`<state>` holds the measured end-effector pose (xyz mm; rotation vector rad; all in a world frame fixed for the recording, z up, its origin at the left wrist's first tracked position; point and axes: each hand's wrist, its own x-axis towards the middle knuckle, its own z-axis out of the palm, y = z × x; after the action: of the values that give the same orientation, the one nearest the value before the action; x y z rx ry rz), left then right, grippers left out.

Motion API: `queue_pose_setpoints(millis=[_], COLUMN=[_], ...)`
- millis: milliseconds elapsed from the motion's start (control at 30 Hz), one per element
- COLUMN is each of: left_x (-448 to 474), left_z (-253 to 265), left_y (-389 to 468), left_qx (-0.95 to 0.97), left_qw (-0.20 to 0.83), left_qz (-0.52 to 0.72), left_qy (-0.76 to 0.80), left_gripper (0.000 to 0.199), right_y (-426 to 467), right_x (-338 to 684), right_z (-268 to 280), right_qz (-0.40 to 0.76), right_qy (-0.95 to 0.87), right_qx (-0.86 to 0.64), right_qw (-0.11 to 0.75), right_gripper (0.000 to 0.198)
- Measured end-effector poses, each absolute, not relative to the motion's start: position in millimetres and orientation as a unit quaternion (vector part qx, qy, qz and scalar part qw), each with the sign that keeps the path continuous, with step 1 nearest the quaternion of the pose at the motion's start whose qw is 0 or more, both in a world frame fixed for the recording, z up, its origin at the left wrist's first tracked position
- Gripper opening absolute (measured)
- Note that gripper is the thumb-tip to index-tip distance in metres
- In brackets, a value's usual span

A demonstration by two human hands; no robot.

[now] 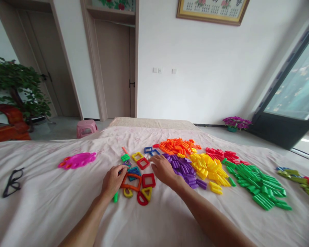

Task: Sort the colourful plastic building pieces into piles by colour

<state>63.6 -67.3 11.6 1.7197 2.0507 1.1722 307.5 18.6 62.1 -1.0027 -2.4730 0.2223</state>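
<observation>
My left hand [114, 180] is closed, its fingertips curled together beside a blue magnetic tile frame [134, 172] and a small purple triangle piece [127, 163]; whether anything is pinched there is hidden. Just right of that hand lies an orange rectangular frame [131, 182], overlapping the blue one. My right hand [164, 168] is open with nothing visible in it, fingers bent over the cloth near a red square frame [143, 163]. Around the hands lie another red square [148, 180], a yellow triangle [146, 193], a red rounded frame [142, 199] and a yellow square [137, 156].
Sorted heaps of plastic pieces lie to the right: orange [176, 146], purple [182, 169], yellow [208, 166], red [222, 154] and green [257, 183]. On the left are a magenta toy tray [78, 160] and black glasses [13, 182]. A wrinkled pale cloth [154, 223] covers the surface.
</observation>
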Motion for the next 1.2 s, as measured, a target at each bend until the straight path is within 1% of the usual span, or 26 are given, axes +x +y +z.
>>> queue_pose_setpoints(millis=[100, 167, 300, 400, 533, 733, 800, 867, 933, 1067, 1200], left_x=[63, 64, 64, 65, 65, 64, 64, 65, 65, 65, 65], left_z=[12, 12, 14, 15, 15, 12, 13, 14, 15, 15, 13], left_y=[-67, -67, -67, -68, -67, -65, -66, -66, -67, -66, -66], left_qx=[0.58, 0.578, 0.58, 0.58, 0.576, 0.573, 0.571, 0.571, 0.571, 0.572, 0.572], left_qw=[0.116, 0.119, 0.121, 0.117, 0.113, 0.124, 0.128, 0.128, 0.128, 0.125, 0.125], left_qz=[0.395, 0.395, 0.397, 0.403, 0.402, 0.388, 0.384, 0.384, 0.386, 0.383, 0.385], left_qy=[0.703, 0.705, 0.701, 0.699, 0.702, 0.711, 0.714, 0.715, 0.713, 0.714, 0.713], left_gripper=[0.032, 0.031, 0.032, 0.032, 0.032, 0.034, 0.034, 0.034, 0.034, 0.033, 0.032], right_y=[55, 77, 107, 117, 124, 140, 144, 144, 142, 134, 127], right_x=[300, 294, 282, 277, 278, 280, 286, 295, 307, 325, 326], right_z=[66, 64, 53, 46, 42, 45, 50, 56, 63, 67, 65], right_qz=[0.06, 0.052, 0.036, 0.042, 0.055, 0.137, 0.157, 0.153, 0.12, 0.045, 0.023], right_qy=[-0.897, -0.897, -0.902, -0.903, -0.889, -0.843, -0.834, -0.835, -0.851, -0.892, -0.907], right_qx=[-0.39, -0.404, -0.412, -0.414, -0.435, -0.463, -0.465, -0.465, -0.46, -0.44, -0.415], right_qw=[0.199, 0.171, 0.121, 0.107, 0.133, 0.236, 0.251, 0.253, 0.222, 0.096, 0.068], right_gripper=[0.043, 0.045, 0.044, 0.041, 0.033, 0.031, 0.03, 0.028, 0.028, 0.033, 0.037])
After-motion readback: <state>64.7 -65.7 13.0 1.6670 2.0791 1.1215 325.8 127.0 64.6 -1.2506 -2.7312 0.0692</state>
